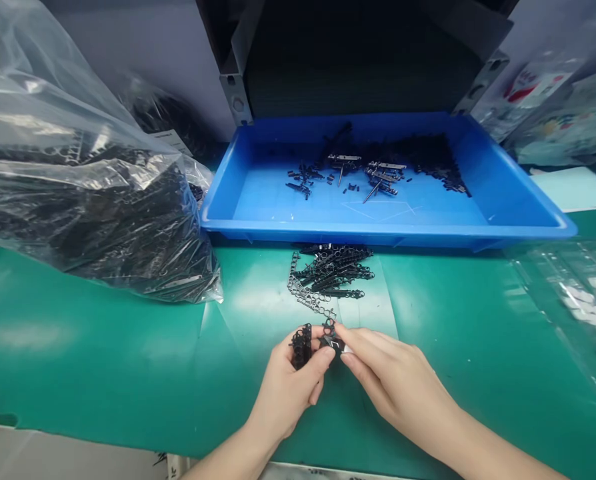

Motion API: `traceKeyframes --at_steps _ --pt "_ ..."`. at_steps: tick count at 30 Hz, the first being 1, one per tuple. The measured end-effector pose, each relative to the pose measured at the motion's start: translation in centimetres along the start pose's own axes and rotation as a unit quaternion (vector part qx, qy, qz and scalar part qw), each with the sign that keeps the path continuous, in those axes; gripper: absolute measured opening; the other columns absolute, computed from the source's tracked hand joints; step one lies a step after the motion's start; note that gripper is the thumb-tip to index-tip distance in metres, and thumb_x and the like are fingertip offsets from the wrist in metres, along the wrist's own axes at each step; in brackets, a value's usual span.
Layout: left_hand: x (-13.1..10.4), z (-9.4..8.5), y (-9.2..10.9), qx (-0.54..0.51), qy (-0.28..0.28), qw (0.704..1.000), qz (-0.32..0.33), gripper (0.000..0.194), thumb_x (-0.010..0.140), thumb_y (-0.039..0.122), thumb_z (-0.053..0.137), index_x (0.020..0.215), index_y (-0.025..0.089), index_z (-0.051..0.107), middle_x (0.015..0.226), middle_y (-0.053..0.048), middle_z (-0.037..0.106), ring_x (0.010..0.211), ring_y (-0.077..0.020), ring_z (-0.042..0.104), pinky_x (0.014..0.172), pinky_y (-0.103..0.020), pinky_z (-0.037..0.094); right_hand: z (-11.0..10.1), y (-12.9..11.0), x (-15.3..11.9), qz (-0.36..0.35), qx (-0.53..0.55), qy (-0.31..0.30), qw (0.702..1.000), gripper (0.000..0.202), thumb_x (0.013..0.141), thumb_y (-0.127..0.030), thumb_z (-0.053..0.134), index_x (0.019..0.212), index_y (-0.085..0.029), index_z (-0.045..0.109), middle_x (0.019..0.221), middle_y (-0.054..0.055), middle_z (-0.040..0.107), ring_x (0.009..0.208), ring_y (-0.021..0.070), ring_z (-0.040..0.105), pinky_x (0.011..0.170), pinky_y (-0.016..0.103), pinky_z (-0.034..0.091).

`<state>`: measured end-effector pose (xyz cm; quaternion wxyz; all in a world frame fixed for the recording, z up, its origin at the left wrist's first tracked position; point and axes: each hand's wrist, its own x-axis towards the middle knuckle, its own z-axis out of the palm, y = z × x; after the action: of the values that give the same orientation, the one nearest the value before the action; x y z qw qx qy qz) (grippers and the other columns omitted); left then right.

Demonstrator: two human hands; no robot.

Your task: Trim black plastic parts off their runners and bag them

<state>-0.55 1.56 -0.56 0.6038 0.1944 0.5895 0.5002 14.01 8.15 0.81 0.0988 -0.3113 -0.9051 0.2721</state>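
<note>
My left hand (293,380) is closed round a small bundle of black plastic strips (302,347) with rings along them. Between its thumb and fingers it also pinches a small black part (332,343). My right hand (395,370) meets it from the other side, thumb and index finger closed on the black part's right end. Something small and white (347,349) shows at the right fingertips; its kind is unclear. Just beyond both hands lies a loose pile of similar black ringed strips (338,270), with one curved chain-like strip (298,287) at its left.
A blue tray (388,233) with small black parts (383,177) stands behind the pile. At left slumps a clear plastic bag (103,220) full of black strips. A clear tray (538,280) with white pieces (595,313) lies at right on the green mat (103,360).
</note>
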Motion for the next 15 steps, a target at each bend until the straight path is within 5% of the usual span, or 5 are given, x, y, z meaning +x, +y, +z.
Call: traceKeyframes --at_steps 15 --pt "-0.05 0.38 -0.12 0.029 0.032 0.999 0.005 0.022 0.074 0.034 0.061 0.083 0.015 0.055 0.052 0.01 0.035 0.033 -0.0014 0.027 0.032 -0.016 0.019 0.8 -0.79 -0.16 0.0 -0.012 0.044 0.999 0.036 0.094 -0.022 0.028 0.118 -0.014 0.054 0.08 0.005 0.067 0.063 0.0164 0.061 0.047 0.025 0.045"
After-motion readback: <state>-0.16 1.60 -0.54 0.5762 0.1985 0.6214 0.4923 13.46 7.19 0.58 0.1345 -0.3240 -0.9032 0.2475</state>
